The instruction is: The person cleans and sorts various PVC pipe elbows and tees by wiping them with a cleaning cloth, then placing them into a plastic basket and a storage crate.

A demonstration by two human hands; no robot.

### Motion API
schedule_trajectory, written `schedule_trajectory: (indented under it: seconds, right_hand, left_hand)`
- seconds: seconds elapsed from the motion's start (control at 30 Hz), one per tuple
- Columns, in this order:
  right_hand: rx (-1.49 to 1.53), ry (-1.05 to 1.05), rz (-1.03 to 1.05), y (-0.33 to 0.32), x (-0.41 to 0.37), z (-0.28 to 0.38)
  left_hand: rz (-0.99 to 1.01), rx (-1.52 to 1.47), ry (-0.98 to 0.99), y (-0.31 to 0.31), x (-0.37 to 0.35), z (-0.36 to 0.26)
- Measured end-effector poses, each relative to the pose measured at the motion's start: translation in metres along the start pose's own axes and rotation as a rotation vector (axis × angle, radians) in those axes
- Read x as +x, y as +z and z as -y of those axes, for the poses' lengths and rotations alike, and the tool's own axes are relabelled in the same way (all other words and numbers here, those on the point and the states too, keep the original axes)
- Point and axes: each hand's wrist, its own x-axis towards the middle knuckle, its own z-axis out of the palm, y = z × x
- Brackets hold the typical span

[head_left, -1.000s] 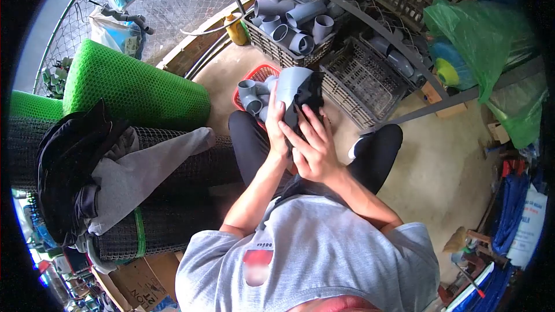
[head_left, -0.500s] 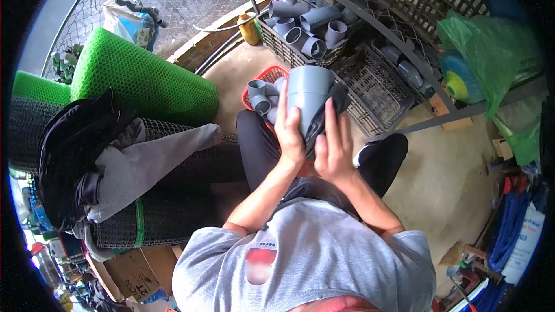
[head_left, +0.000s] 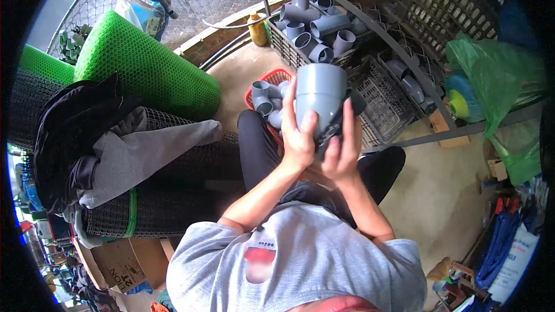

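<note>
A large grey plastic pipe reducer (head_left: 321, 89) is held up in front of my lap, its wide end away from me and its body tapering towards me. My left hand (head_left: 299, 141) grips its left side, thumb across the tapered part. On the other side, my right hand (head_left: 345, 150) presses a dark cloth (head_left: 354, 104) against the fitting. The cloth hides part of the lower right surface. Just beyond my left knee, a red basket (head_left: 276, 75) holds several grey pipe fittings (head_left: 262, 106).
Behind stands a crate of grey tee fittings (head_left: 312, 29), beside a black crate (head_left: 384, 101). Green mesh rolls (head_left: 144, 69) and a grey and black garment (head_left: 139, 162) lie to the left. A metal bar (head_left: 425, 138) and green plastic bag (head_left: 480, 69) are at right. A yellow bottle (head_left: 258, 30) stands farther back.
My hands and the reducer have shifted slightly to the right in view. The right hand with the cloth has moved a little along the fitting's side. The whole view has also shifted slightly.
</note>
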Motion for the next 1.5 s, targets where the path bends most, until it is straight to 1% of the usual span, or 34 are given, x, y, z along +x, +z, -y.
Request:
schedule_trajectory:
  seconds: [0.03,0.07,0.13,0.17,0.2,0.27,0.33,0.37,0.4,0.47,0.5,0.53,0.6,0.63,0.67,0.7,0.77,0.8,0.87,0.9,0.93,0.97,1.0,1.07,1.1,1.13,1.2,1.27,1.3,1.33,1.37,1.4,1.47,1.5]
  right_hand:
    - [0.153,0.057,-0.031,-0.005,0.014,-0.003]
    - [0.152,0.057,-0.03,-0.006,0.021,-0.011]
    - [0.813,0.598,-0.111,-0.012,0.03,-0.025]
    - [1.098,0.72,-0.066,-0.021,0.033,-0.023]
    - [0.852,0.57,0.022,-0.025,0.032,-0.024]
    - [0.926,0.548,-0.065,-0.021,0.022,-0.02]
    - [0.741,0.645,-0.127,-0.01,0.007,-0.024]
    - [0.897,0.676,-0.26,-0.005,0.003,-0.012]
    - [0.898,0.678,-0.262,-0.004,-0.004,-0.006]
    - [0.155,0.252,-0.015,-0.006,-0.018,0.007]
    - [0.076,0.188,0.062,-0.006,-0.027,0.011]
    - [-0.048,0.172,0.126,-0.005,-0.039,0.015]
    - [-0.234,0.047,0.182,-0.008,-0.044,0.005]
    - [-0.206,0.045,0.191,-0.014,-0.032,0.0]
    - [-0.096,0.077,0.183,-0.02,-0.017,-0.002]
    - [-0.105,0.097,0.222,-0.026,-0.003,-0.007]
    - [-0.107,0.173,0.28,-0.032,0.022,-0.023]
    - [-0.05,0.271,0.321,-0.034,0.031,-0.028]
    - [0.038,0.357,0.324,-0.026,0.031,-0.044]
    - [0.007,0.338,0.277,-0.019,0.024,-0.043]
    - [-0.024,0.315,0.232,-0.008,0.017,-0.038]
    - [-0.062,0.235,0.252,-0.001,0.009,-0.034]
    - [-0.14,0.158,0.281,0.008,-0.005,-0.034]
    - [-0.202,0.097,0.323,0.019,-0.024,-0.024]
    - [-0.193,0.062,0.337,0.023,-0.033,-0.022]
    - [-0.185,0.029,0.353,0.025,-0.043,-0.021]
    - [-0.208,-0.034,0.339,0.027,-0.058,-0.024]
    - [-0.049,0.286,0.301,0.03,-0.065,-0.033]
    - [0.133,0.471,0.101,0.038,-0.066,-0.039]
    - [0.246,0.726,0.019,0.045,-0.079,-0.058]
    - [0.319,0.947,0.01,0.045,-0.091,-0.079]
    - [0.392,1.168,-0.002,0.041,-0.097,-0.096]
    - [0.71,1.561,-0.268,0.031,-0.087,-0.101]
    - [0.931,1.619,-0.315,0.029,-0.106,-0.124]
  left_hand:
    - [0.045,0.08,0.053,0.001,-0.006,-0.003]
    - [0.105,0.116,0.075,-0.003,-0.011,0.004]
    - [0.272,0.198,0.144,-0.012,-0.026,0.001]
    - [0.354,0.281,0.205,-0.017,-0.028,-0.003]
    - [0.438,0.285,0.23,-0.022,-0.027,-0.004]
    - [0.553,0.369,0.266,-0.031,-0.02,-0.006]
    - [0.556,0.241,0.081,-0.032,-0.014,-0.002]
    - [0.472,0.18,0.011,-0.026,-0.013,-0.002]
    - [0.406,0.144,-0.028,-0.023,-0.01,-0.001]
    - [0.326,0.229,-0.034,-0.023,-0.004,0.013]
    - [0.33,0.229,-0.035,-0.023,-0.003,0.017]
    - [0.316,0.262,-0.042,-0.021,-0.002,0.021]
    - [0.298,0.292,-0.049,-0.02,-0.005,0.024]
    - [0.311,0.307,-0.125,-0.02,-0.01,0.024]
    - [0.322,0.32,-0.203,-0.018,-0.016,0.021]
    - [0.353,0.383,-0.214,-0.014,-0.023,0.015]
    - [0.39,0.523,-0.12,-0.009,-0.041,0.019]
    - [0.424,0.575,-0.084,-0.009,-0.047,0.021]
    - [0.411,0.599,-0.096,-0.008,-0.045,0.024]
    - [0.356,0.46,-0.294,-0.009,-0.04,0.026]
    - [0.292,0.36,-0.351,-0.014,-0.04,0.046]
    - [0.222,0.259,-0.402,-0.018,-0.04,0.066]
    - [0.171,0.081,-0.356,-0.02,-0.04,0.079]
    - [0.138,0.12,-0.29,-0.041,-0.046,0.126]
    - [-0.019,-0.136,-0.508,-0.047,-0.049,0.158]
    - [-0.125,-0.586,-0.738,-0.05,-0.051,0.172]
    - [-0.251,-0.581,-0.954,-0.037,-0.023,0.109]
    - [-0.175,-0.716,-0.917,-0.048,-0.015,0.119]
    - [-0.198,-0.754,-0.914,-0.055,-0.012,0.13]
    - [-0.22,-0.79,-0.91,-0.062,-0.007,0.14]
    - [-0.179,-0.778,-0.921,-0.067,0.0,0.141]
    - [-0.18,-0.777,-0.922,-0.072,0.009,0.146]
    - [-0.21,-0.744,-1.005,-0.083,0.029,0.166]
    - [-0.194,-0.742,-1.011,-0.089,0.037,0.176]
